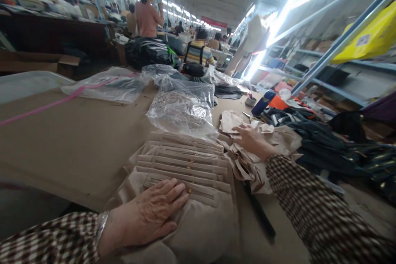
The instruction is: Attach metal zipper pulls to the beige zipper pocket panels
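My left hand (pixel 151 212) lies flat, fingers stretched out, on the nearest piece of a fanned stack of beige fabric pieces (pixel 185 161), each with a stitched placket and small metal snaps. My right hand (pixel 252 140) reaches out to a heap of small beige fabric pieces (pixel 247 165) to the right of the stack, its fingers curled down onto one; what they grip is not clear. Both arms wear brown-and-white checked sleeves. A clear plastic bag (pixel 182 107) with small contents lies just behind the stack.
The work surface is a brown board-covered table (pixel 71 140). More clear bags (pixel 108 84) with a pink string lie at the back left. Dark garments (pixel 324 144) pile up at the right, beside a blue bottle (pixel 262 102). Metal shelving (pixel 334 45) lines the right. Other people work far behind.
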Demonstrator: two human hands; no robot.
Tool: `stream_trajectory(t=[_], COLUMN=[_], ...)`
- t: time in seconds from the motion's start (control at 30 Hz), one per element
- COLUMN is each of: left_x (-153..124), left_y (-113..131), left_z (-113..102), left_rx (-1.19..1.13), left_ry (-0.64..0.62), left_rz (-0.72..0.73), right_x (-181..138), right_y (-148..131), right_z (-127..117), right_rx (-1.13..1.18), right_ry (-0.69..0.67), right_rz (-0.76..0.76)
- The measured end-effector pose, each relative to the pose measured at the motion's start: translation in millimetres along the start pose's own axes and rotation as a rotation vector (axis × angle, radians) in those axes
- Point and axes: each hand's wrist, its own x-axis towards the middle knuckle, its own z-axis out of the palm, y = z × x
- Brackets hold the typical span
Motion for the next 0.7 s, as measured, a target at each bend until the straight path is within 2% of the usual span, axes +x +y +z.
stream_trajectory(t=[0.07,0.13,0.23,0.3,0.43,0.53,0.63,0.7], left_x=[0.3,0.4,0.1,0.1,4.6,20.7,53.0,79.5], left_y=[1.5,2.5,3.5,4.9,7.8,6.3,6.3,11.4], left_z=[-1.5,-2.1,-2.1,-4.6,-22.2,-42.3,-64.3,-79.1], left_rx=[-0.005,-0.007,-0.021,-0.04,-0.134,-0.295,-0.534,-0.79], left_ry=[-0.018,-0.029,-0.047,-0.063,-0.029,0.101,0.319,0.435], left_rz=[-0.011,-0.025,-0.037,-0.049,-0.069,-0.074,-0.104,-0.185], right_x=[39.5,64.7,82.0,82.1,51.5,4.5,-44.9,-71.4], right_y=[4.4,3.2,5.9,15.2,39.3,43.5,26.2,4.5], right_z=[15.1,33.2,47.6,43.3,9.7,-16.6,-27.6,-24.9], right_rx=[-0.054,-0.017,0.071,0.143,0.342,0.469,0.665,0.815], right_ry=[-0.017,-0.033,-0.029,0.025,0.268,0.423,0.522,0.573], right_rz=[0.057,0.14,0.261,0.311,0.344,0.321,0.265,0.203])
